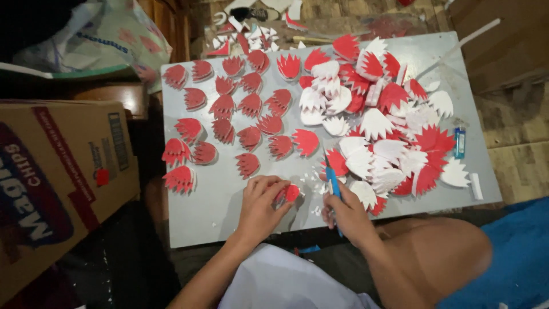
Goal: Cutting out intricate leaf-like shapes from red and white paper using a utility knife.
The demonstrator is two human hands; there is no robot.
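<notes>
My left hand (260, 205) presses a small red-and-white foam cutout (290, 193) flat on the grey board (229, 220) near its front edge. My right hand (346, 213) grips a blue craft knife (333, 182), blade pointing away from me, just right of that cutout. Small white scraps (313, 177) lie between the hands. Several finished red jagged-edged cutouts (240, 109) are spread in rows on the board's left half. A loose pile of red and white cutouts (383, 126) covers the right half.
A cardboard box (51, 183) stands at the left. A plastic bag (97, 34) lies behind it. A small blue tube (460, 143) and a white strip (476, 186) sit at the board's right edge. More scraps (246, 31) lie on the floor beyond. My bare knee (440, 252) is under the board's right corner.
</notes>
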